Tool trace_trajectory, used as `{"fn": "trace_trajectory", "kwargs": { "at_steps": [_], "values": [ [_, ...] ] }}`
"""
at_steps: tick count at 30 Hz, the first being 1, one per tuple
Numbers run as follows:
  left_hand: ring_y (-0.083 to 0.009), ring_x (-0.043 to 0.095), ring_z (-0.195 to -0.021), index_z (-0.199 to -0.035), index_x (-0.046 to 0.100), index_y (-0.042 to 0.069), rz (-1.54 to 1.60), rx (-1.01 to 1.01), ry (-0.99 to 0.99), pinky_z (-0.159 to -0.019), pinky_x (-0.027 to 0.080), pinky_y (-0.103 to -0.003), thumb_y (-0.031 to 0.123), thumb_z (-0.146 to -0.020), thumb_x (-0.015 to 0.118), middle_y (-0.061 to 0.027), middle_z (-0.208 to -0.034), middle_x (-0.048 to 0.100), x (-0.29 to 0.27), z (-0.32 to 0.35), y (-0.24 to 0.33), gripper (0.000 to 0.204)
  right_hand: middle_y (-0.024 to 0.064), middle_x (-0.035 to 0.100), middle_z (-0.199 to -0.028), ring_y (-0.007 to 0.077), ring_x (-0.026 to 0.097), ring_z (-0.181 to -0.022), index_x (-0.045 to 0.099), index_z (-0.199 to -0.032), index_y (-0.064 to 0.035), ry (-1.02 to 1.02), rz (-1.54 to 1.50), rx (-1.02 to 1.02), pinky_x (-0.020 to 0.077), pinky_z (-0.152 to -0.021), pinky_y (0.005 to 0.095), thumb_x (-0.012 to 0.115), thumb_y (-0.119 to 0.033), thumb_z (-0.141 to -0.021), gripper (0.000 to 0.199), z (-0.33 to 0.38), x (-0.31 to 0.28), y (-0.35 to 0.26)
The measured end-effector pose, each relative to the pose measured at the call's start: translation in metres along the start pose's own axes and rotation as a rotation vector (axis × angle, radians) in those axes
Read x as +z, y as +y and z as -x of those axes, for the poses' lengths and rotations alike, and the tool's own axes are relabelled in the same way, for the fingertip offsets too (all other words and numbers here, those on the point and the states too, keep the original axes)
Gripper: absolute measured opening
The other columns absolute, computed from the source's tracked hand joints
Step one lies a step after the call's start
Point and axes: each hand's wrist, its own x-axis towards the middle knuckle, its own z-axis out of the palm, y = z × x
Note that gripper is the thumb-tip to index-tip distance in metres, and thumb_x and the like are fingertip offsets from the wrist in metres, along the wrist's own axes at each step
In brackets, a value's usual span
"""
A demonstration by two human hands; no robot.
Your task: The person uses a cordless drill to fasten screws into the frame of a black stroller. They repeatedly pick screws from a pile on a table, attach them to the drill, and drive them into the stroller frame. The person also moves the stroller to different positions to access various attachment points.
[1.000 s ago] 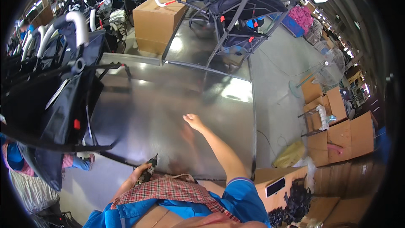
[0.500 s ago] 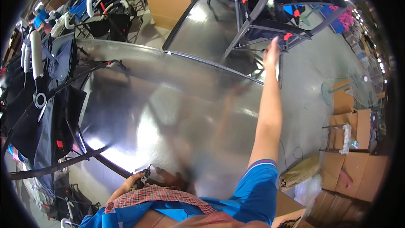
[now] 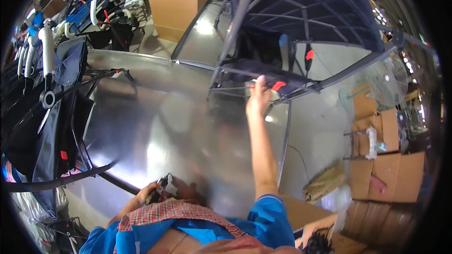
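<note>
Nearest, at about 7 o'clock low in the view, the left hand [image 3: 149,193] curls shut around a small dark tool [image 3: 165,186] with a pale tip, held tight over the near edge of the table [image 3: 155,131]; what kind of tool it is I cannot tell. A checked cloth [image 3: 174,211] lies across the person's front just below it.

Further out, the shiny metal table spreads through the centre, bare where it shows. At 9 o'clock a folded stroller [image 3: 52,108] in dark fabric stands beside the table's left edge.

Beyond, at about 1 o'clock, the right hand [image 3: 258,99] reaches out at full stretch, fingers closed on the lower front bar of a second stroller frame [image 3: 301,33], just beside a red tab [image 3: 278,85]. The frame stands at the table's far edge, its dark fabric stretched over thin metal tubes. It looks bulky rather than heavy, stiff in the tubes and slack in the cloth, and likely to swing or fold at its joints; a bare tube near a joint seems the soundest place to grip, not the fabric.

Farthest, a cardboard box [image 3: 181,4] sits at 11 o'clock, more boxes [image 3: 381,160] at 3 o'clock.
</note>
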Motion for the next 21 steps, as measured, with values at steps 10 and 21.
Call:
{"fn": "trace_trajectory", "kwargs": {
  "at_steps": [10,21],
  "values": [
    [-0.0204,0.062,-0.062,-0.096,0.061,0.001,-0.402,-0.032,-0.174,-0.058,0.052,-0.029,0.038,-0.090,0.055,-0.0114,-0.077,0.065,-0.052,0.023,-0.028,0.038,-0.0057,0.043,-0.076,0.0065,0.050,-0.070,0.049,-0.094,-0.0097,0.061,-0.043,-0.150,0.0488,-0.074,0.0258,0.066,-0.008,-0.089,0.018,0.304,-0.020,-0.006],
    [-0.0185,0.061,-0.066,-0.122,0.051,0.007,-0.623,-0.064,-0.253,-0.054,0.051,-0.029,0.028,-0.088,0.061,-0.0092,-0.085,0.062,-0.051,0.106,-0.093,0.041,0.0103,0.063,-0.101,0.0181,0.063,-0.095,0.049,-0.114,0.0012,0.002,0.249,-0.032,0.0500,-0.085,0.0303,0.069,-0.014,-0.087,0.037,0.531,0.012,-0.039]
  ]
}}
